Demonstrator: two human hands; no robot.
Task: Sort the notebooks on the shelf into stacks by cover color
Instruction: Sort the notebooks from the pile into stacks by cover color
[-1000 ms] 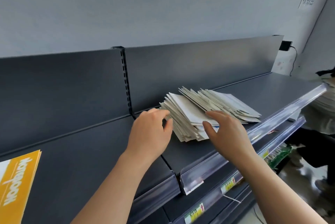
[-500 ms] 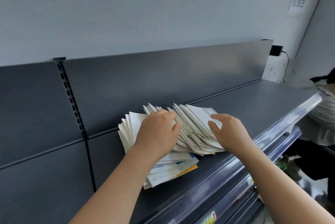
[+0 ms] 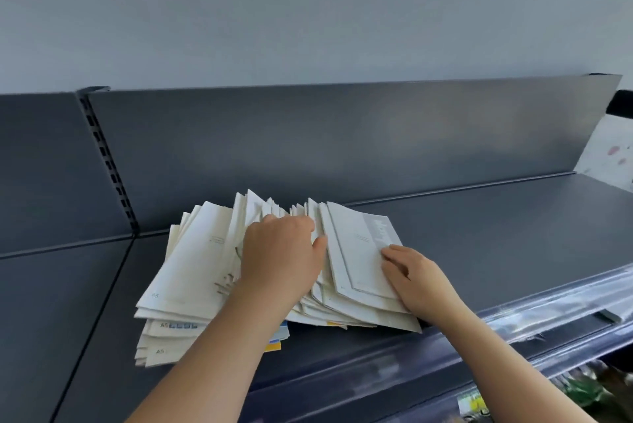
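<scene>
A fanned pile of thin notebooks (image 3: 191, 265) with whitish backs lies on the dark grey shelf (image 3: 479, 237). A blue and a yellow cover edge peek out at the pile's bottom (image 3: 274, 344). My left hand (image 3: 281, 258) rests palm-down on the middle of the fan, fingers curled into the upturned edges. My right hand (image 3: 414, 278) presses its fingers flat on the rightmost notebook (image 3: 359, 248), which has a grey printed strip. Neither hand has lifted a notebook.
The shelf's upright back panel (image 3: 342, 135) runs behind the pile, with a slotted post (image 3: 106, 162) at the left. A clear price rail (image 3: 548, 313) lines the front edge. Lower shelves with goods (image 3: 582, 388) show at the bottom right.
The view has swung right and closer, centring the pile. Both hands have spread the notebooks into a wider fan; my right hand moved onto the rightmost notebook.
</scene>
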